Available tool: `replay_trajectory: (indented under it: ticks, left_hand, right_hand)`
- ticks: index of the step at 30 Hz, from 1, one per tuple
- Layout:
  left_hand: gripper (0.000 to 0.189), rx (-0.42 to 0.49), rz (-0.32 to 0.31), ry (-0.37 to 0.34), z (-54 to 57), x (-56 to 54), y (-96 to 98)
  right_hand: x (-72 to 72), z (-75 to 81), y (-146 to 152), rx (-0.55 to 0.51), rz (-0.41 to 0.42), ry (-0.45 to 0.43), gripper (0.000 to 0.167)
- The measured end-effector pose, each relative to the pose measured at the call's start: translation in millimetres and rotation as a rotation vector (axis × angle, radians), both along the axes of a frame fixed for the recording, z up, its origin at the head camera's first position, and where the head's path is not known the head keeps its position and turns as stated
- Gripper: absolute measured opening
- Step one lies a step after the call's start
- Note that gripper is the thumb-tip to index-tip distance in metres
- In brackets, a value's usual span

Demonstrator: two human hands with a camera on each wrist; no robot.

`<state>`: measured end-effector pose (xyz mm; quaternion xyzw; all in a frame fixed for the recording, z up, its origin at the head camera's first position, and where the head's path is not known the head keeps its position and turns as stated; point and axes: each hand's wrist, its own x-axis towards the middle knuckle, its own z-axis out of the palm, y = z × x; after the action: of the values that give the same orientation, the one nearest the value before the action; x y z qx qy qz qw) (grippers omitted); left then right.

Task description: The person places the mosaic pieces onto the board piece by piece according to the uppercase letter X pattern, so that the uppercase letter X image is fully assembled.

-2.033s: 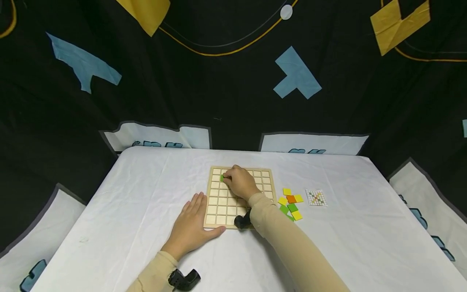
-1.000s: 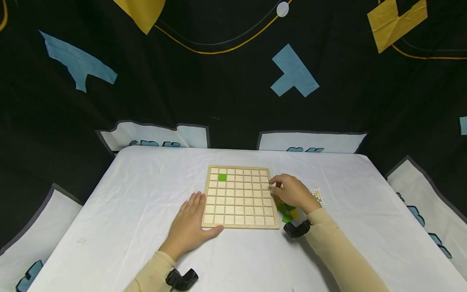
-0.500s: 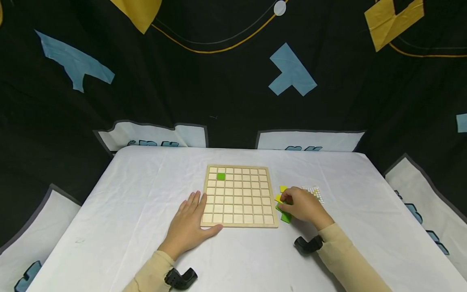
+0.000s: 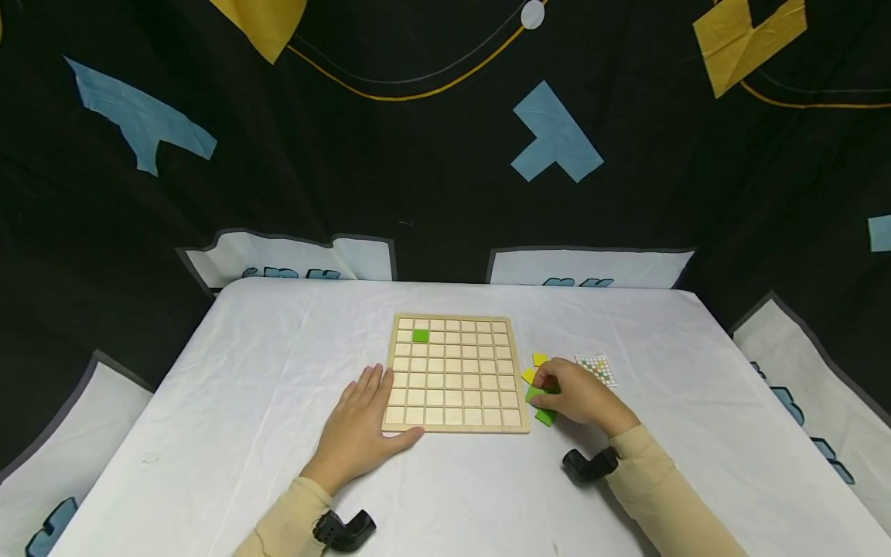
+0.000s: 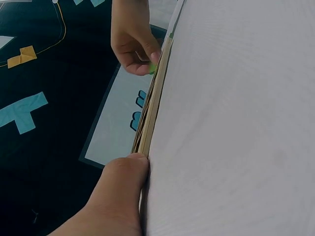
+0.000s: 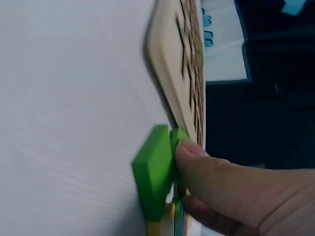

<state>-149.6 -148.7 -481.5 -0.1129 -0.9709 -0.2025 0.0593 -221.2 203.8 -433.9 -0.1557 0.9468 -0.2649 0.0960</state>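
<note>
A square wooden grid board [image 4: 455, 375] lies on the white table, with one green tile [image 4: 421, 336] in a cell near its far left corner. My left hand [image 4: 355, 429] rests with straight fingers along the board's left side, its thumb at the near edge; that thumb [image 5: 123, 182] meets the board's side in the left wrist view. Right of the board, my right hand [image 4: 578, 392] bends over a small tile group. Its thumb and fingers pinch a green tile [image 6: 179, 133]. Another green tile [image 6: 153, 167] lies close beside it. The hand hides part of the group.
Two yellow tiles [image 4: 539, 359] show beyond the right hand's fingertips. A small printed card with a coloured grid [image 4: 596, 370] lies behind that hand, partly covered. A black curtain [image 4: 445, 178] hangs past the table's far edge.
My right hand has left the green tile in the board's far left area and moved right and nearer to the loose tiles, where it pinches another green one. The left hand stays put.
</note>
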Motion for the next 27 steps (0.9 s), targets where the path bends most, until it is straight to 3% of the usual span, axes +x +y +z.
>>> replay_trajectory:
  ticks: [4, 12, 17, 27]
  left_hand:
    - [0.111, 0.000, 0.001, 0.004, 1.1, 0.7, -0.6]
    - [0.110, -0.009, -0.009, 0.015, 1.7, -0.1, -1.2]
    - [0.110, -0.005, -0.014, 0.014, 2.2, 0.1, -0.8]
    - [0.109, -0.008, -0.017, 0.011, 2.6, 0.1, 0.8]
  right_hand:
    - [-10.0, 0.3, 0, -0.104, -0.017, -0.044, 0.017]
    - [-30.1, 1.7, -21, -0.194, -0.114, -0.003, 0.012]
    - [-35.5, 3.4, -45, -0.211, -0.098, 0.057, 0.013]
    - [-43.0, -1.2, -99, -0.251, -0.041, 0.093, 0.012]
